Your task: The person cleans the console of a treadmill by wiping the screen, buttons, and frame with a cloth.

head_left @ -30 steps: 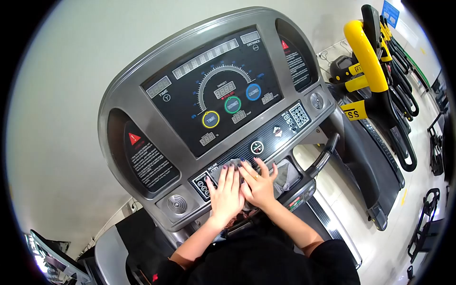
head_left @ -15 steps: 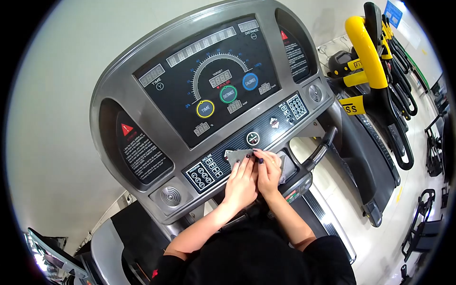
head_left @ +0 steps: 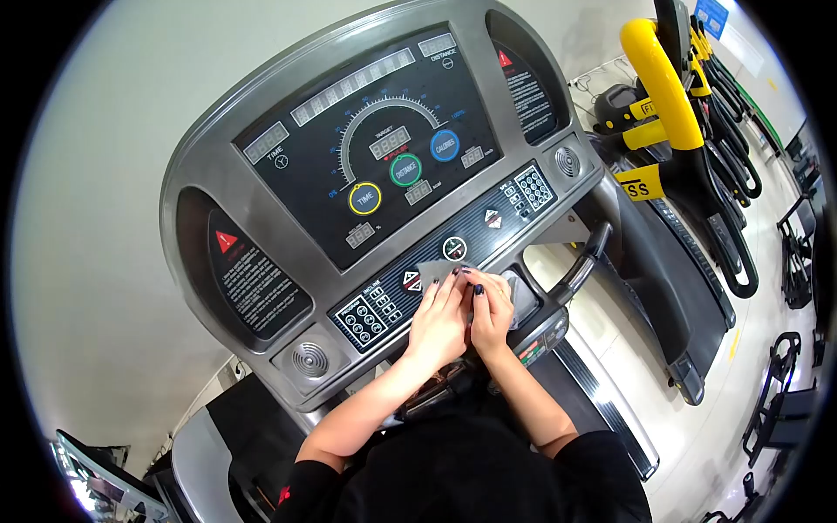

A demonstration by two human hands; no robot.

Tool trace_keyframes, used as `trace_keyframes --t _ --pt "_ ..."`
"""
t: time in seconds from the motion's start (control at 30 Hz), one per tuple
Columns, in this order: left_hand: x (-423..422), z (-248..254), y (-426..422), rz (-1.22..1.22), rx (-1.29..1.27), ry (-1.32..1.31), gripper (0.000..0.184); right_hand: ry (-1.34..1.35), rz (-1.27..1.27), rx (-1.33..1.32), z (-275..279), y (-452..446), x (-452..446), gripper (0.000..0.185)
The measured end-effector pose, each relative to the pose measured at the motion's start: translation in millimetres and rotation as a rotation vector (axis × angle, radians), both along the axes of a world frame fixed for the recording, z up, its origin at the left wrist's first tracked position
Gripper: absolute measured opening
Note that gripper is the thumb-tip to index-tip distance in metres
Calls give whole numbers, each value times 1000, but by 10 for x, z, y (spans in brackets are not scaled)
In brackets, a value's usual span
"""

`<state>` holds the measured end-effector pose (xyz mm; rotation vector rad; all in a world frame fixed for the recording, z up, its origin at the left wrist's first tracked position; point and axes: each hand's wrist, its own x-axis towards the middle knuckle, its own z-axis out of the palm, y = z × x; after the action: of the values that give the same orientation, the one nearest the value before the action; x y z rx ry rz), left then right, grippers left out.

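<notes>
A treadmill console (head_left: 288, 196) with a dark display fills the middle of the view. My left hand (head_left: 439, 324) presses a small grey cloth (head_left: 432, 271) on the lower edge of the button strip, just below the round centre button. Close against it, my right hand (head_left: 493, 312) has its fingers bent together on the same cloth. The cloth's corner sticks out past the fingertips, beside the red and white arrow buttons (head_left: 412, 281). Most of the cloth is hidden under my hands.
Right of my hands are a grey tray recess (head_left: 525, 301) and a black handle (head_left: 592, 261). Beyond stands exercise equipment with a thick yellow bar (head_left: 663, 83). A black treadmill belt (head_left: 253, 427) is at the lower left. A blue sign (head_left: 711, 17) hangs at the top right.
My hands have drawn together from a spread, flat position, and the cloth has moved right, uncovering the program buttons. The console has shifted slightly left in view.
</notes>
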<state>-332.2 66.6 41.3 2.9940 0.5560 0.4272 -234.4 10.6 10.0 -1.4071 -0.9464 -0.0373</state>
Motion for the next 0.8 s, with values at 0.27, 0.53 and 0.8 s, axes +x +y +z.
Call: trace_keyframes --t 0.27,0.53,0.8 --pt "131 273 328 58 4 -23 60 138 -56 26 -7 -26 25 22" --pt "25 117 96 -40 3 38 62 132 -19 6 33 -37 19 24" --pt "203 203 314 40 53 -28 58 141 4 18 67 -22 11 23"
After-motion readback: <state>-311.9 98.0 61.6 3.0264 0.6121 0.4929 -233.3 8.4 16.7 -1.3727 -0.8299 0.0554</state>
